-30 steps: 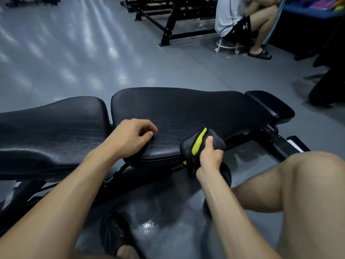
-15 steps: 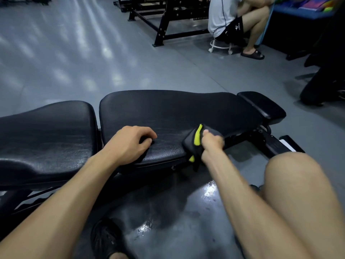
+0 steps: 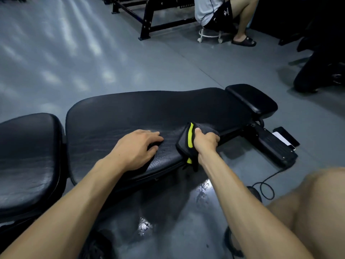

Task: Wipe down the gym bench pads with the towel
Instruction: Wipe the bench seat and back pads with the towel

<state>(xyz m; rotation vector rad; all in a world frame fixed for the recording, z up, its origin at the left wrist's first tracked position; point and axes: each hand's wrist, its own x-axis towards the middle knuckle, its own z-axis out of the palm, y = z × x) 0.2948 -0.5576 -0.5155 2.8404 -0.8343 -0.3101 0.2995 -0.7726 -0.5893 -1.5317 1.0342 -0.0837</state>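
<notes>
Head view: a black gym bench lies across the middle of the scene, its long pad (image 3: 149, 113) running left to right. A second pad (image 3: 28, 156) sits just left of it across a narrow gap, and a small pad (image 3: 252, 101) sits at the far right end.

The right hand (image 3: 205, 143) grips a dark towel (image 3: 183, 144) with a yellow-green stripe. Its fingers are curled round the bunched cloth and the thumb lies on top. The towel is pressed on the near edge of the long pad, right of its middle, and a corner hangs over that edge toward the floor.

The left hand (image 3: 136, 148) rests palm down on the long pad, just left of the towel and apart from it. Its fingers are loosely bent, spread a little and holding nothing. The pad surface between the two hands shows a faint sheen.

Under the right end of the bench the black frame (image 3: 270, 144) reaches to the right along the grey floor (image 3: 56, 53). A thin black cable (image 3: 265, 186) loops on the floor near it. A wet patch (image 3: 203, 189) gleams on the floor just near of the bench. The person's bare knee (image 3: 317, 202) shows at the near right.

At the far side a seated person (image 3: 220, 14) in dark shorts and a black slipper sits on a white wheeled stool (image 3: 209, 34). A black rack (image 3: 147, 17) stands to that person's left.
</notes>
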